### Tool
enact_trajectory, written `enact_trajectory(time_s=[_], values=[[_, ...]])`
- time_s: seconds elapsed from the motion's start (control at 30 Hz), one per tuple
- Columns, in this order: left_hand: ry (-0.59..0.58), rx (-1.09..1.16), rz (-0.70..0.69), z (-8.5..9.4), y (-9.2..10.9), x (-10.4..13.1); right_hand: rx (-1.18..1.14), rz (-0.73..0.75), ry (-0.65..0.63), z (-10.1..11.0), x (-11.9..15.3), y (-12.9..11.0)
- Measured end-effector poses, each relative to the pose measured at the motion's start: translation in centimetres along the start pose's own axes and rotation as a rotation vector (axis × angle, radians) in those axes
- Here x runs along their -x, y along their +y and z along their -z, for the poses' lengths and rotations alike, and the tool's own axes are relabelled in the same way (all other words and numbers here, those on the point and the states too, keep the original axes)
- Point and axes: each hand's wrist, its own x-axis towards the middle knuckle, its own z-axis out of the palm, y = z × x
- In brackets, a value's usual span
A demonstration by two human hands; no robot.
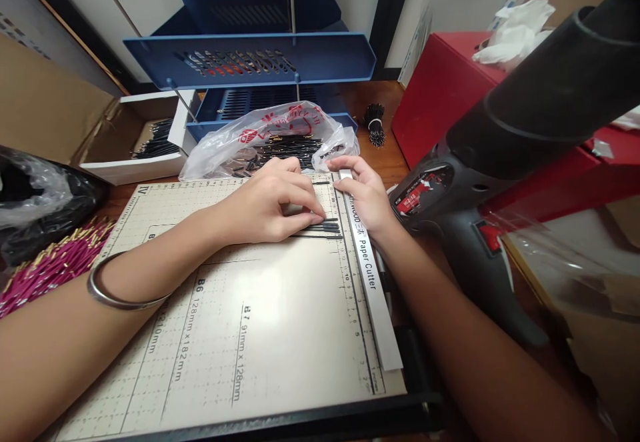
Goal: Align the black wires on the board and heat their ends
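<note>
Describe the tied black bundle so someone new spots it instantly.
Find the big red box at the picture's right. Just left of its near end, on the brown wooden surface beyond the right hand, sits a small black bundle. A pale band cinches it, unlike the loose black pieces in the plastic bag to its left.

Lit moderately, neither harsh nor gloomy, apparently from above. Brightens to a broad, soft glare on the lower middle of the board [290, 335], and glints along the bangle [127, 305]. Darkens under the left hand [273, 202], and further along the right forearm [450, 322] and across the tool [540, 109]. Reads sharply in the board's larger print [369, 265], but softens and smears toward the outer edges, especially at upper right. Stretches and leans near the sides, as through a wide lens.
</note>
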Motion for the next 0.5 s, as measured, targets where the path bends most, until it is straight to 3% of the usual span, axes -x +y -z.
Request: enact_trajectory(time_s=[0.3,0.5], values=[[0.095,-0.287,-0.225,-0.10,0.10,0.12,0.008,0.003,0.006,-0.05,0.00,-0.08],[0.143,-0.372,-0.160,-0.30,-0.21,0.04,0.023,-0.006,0.006,-0.01,0.02,-0.16]])
